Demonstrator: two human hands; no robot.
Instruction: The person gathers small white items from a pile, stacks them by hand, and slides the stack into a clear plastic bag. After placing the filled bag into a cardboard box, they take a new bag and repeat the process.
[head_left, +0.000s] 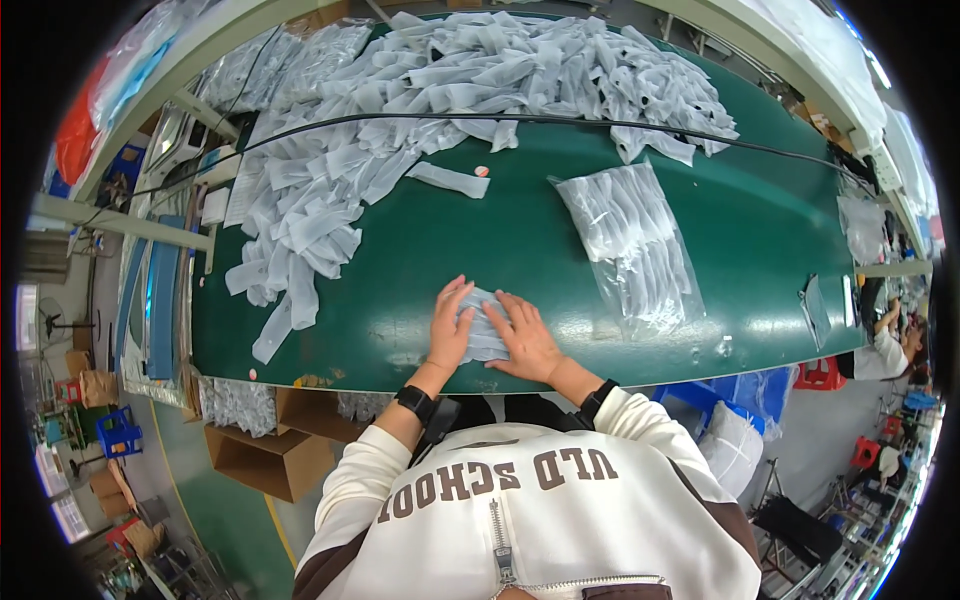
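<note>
A small pile of frosted, see-through plastic sleeves [484, 325] lies near the front edge of the green table [420, 240]. My left hand [450, 327] rests along its left side, fingers stretched out and thumb over the top. From the right, my right hand [527, 342] lies on the same sleeves with its fingers spread. Parts of the pile are hidden under both hands. What the sleeves contain cannot be made out.
A large heap of similar sleeves [480, 70] covers the table's far side and spreads left. One loose sleeve [449, 180] lies before it. A filled clear bag [635, 245] sits to the right. A black cable [520, 118] crosses above the table. Cardboard boxes [265, 460] stand below left.
</note>
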